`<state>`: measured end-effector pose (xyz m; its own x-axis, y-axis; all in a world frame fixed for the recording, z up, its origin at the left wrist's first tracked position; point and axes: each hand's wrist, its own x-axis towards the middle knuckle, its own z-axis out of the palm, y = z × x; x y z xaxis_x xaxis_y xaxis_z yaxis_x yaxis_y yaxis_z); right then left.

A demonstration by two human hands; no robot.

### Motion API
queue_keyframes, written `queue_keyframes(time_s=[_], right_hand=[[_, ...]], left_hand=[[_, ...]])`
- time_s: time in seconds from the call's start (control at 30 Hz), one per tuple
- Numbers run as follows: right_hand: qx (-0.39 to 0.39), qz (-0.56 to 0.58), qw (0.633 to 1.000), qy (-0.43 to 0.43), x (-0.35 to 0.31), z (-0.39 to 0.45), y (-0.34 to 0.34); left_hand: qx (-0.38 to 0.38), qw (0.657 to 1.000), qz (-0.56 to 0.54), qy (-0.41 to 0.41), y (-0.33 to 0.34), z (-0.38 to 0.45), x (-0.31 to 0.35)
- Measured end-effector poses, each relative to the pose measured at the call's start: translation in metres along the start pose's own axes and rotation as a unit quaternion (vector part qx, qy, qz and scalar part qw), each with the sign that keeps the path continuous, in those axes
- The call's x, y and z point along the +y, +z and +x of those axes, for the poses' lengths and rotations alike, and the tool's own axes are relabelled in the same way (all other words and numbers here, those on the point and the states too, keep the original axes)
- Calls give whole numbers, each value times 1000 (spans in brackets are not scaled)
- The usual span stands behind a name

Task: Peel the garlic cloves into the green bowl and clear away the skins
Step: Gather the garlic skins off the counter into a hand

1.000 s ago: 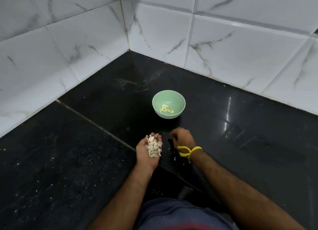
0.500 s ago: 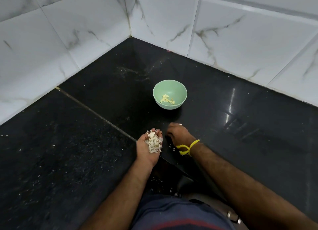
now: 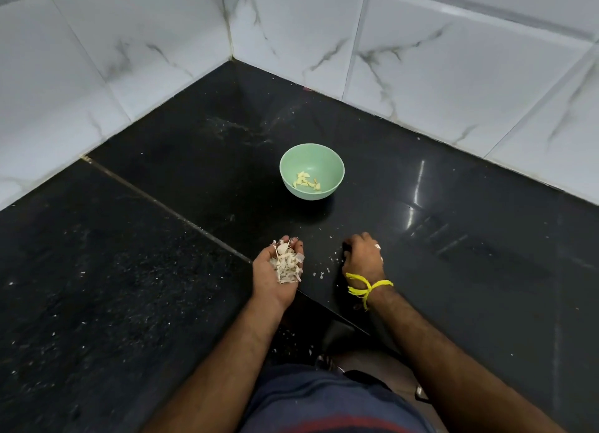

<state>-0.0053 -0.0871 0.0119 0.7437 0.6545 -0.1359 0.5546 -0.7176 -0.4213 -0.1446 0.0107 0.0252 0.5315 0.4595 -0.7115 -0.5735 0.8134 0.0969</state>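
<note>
My left hand point(image 3: 275, 272) sits at lower centre, palm up and cupped around papery garlic skins point(image 3: 287, 264). My right hand point(image 3: 361, 254) is knuckles-up on the glossy black counter point(image 3: 453, 270) — its fingers curl under, grip unclear. The round green bowl point(image 3: 311, 171) holds peeled cloves point(image 3: 306, 182) mid-frame, with open stone around it.

No readable text, label, brand, number or sign appears anywhere in the head view.
</note>
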Motion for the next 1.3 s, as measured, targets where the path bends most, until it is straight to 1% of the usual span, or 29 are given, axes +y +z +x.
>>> queue_keyframes(time_s=[0.07, 0.13, 0.2, 0.27, 0.47, 0.57, 0.63, 0.67, 0.77, 0.87, 0.93, 1.0, 1.1, 1.23, 1.3], right_hand=[[-12, 13, 1000, -3, -4, -11, 11], [-36, 29, 999, -25, -14, -25, 21], [-57, 25, 997, -52, -27, -38, 29], [-61, 16, 996, -68, -36, -48, 35], [-23, 9, 999, -43, -47, -54, 35], [19, 63, 998, -1, -43, -39, 26], [67, 126, 989, 40, -38, -20, 12], [79, 149, 984, 56, -37, -10, 5], [69, 159, 983, 66, -34, 19, -5], [26, 112, 993, 39, -35, 30, 4], [-20, 77, 997, -7, -35, 21, 15], [-48, 50, 995, -67, -33, -1, 26], [-61, 29, 990, -124, -34, -36, 32], [-50, 41, 990, -128, -41, -53, 37], [-43, 23, 991, -121, -43, -53, 37]], left_hand=[[0, 1000, -4, -2, -1, -1, 2], [-4, 1000, -7, -5, -4, -1, 3], [-5, 1000, -8, -8, -5, -2, 3], [-3, 1000, -5, -13, -8, -3, 2], [-4, 1000, -2, -23, -9, -4, 7], [-10, 1000, 2, -24, -7, -3, 13], [-12, 1000, 6, -20, -7, -3, 16], [-13, 1000, 7, -19, -6, -3, 17], [-9, 1000, 14, -21, -4, -5, 19], [-8, 999, 23, -24, -2, -6, 18], [-10, 1000, 16, -21, -4, -7, 19], [-9, 1000, 19, -19, -7, -7, 20], [-5, 1000, 20, -21, -9, -8, 19], [-9, 999, 18, -27, -14, -8, 20], [-7, 999, 19, -27, -15, -10, 21]])
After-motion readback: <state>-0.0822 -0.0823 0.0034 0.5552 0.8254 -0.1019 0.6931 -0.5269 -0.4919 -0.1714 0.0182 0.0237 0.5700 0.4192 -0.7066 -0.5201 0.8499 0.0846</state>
